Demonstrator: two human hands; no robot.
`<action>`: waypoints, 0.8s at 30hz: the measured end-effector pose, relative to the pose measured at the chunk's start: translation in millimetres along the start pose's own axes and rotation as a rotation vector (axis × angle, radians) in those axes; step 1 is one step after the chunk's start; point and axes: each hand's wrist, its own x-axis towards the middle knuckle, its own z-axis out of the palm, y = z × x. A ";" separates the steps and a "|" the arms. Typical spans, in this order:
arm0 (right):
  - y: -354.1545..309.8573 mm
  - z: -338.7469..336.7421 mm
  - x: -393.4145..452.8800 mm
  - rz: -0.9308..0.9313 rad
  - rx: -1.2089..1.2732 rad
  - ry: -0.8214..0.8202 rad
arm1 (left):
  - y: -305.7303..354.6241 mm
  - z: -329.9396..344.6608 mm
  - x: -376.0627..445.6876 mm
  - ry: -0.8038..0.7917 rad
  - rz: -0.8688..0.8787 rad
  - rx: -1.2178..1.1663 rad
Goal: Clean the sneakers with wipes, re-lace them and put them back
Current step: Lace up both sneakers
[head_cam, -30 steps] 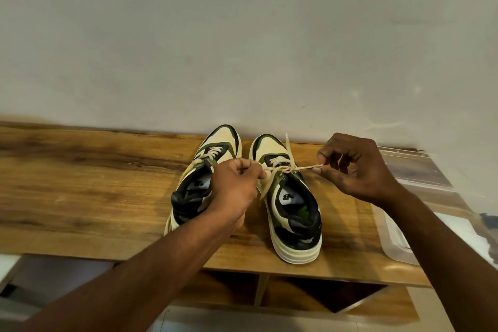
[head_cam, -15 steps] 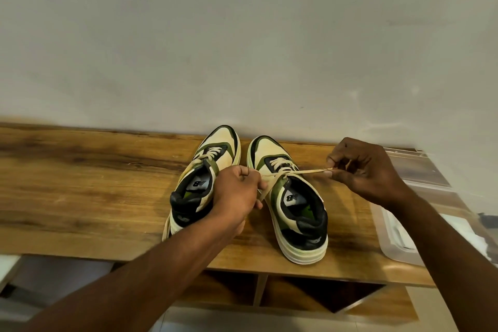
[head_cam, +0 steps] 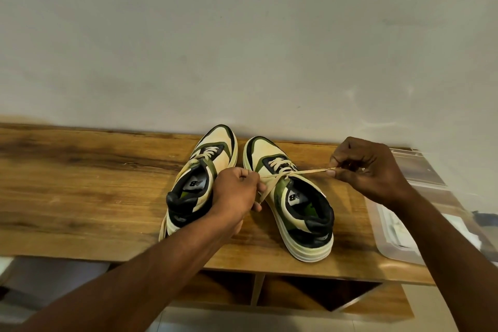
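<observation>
Two cream, green and black sneakers stand side by side on a wooden shelf top, toes toward the wall. The left sneaker is partly hidden behind my left hand. The right sneaker has a cream lace stretched taut across its tongue. My left hand grips one end of that lace in a fist between the two shoes. My right hand pinches the other end between thumb and forefinger, off the shoe's right side.
A clear plastic container with white contents lies at the shelf's right end, under my right forearm. A pale wall rises directly behind the shoes. Open cubbies sit below the shelf top.
Both hands have drawn apart, my right hand moving right, so the lace now runs tight. The right sneaker has turned slightly, its heel shifting right.
</observation>
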 end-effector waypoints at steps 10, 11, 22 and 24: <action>-10.9 2.1 2.9 0.207 0.099 -0.175 | -7.5 -0.2 2.9 0.004 0.141 0.154; -17.1 1.9 4.9 0.237 0.135 -0.182 | -6.4 1.9 0.6 0.006 0.152 0.181; -45.3 27.5 13.0 0.513 -0.137 -0.271 | 1.1 20.9 -29.7 -0.112 0.151 0.268; -50.1 29.2 12.3 0.529 -0.211 -0.258 | 1.4 21.4 -29.9 -0.125 0.154 0.269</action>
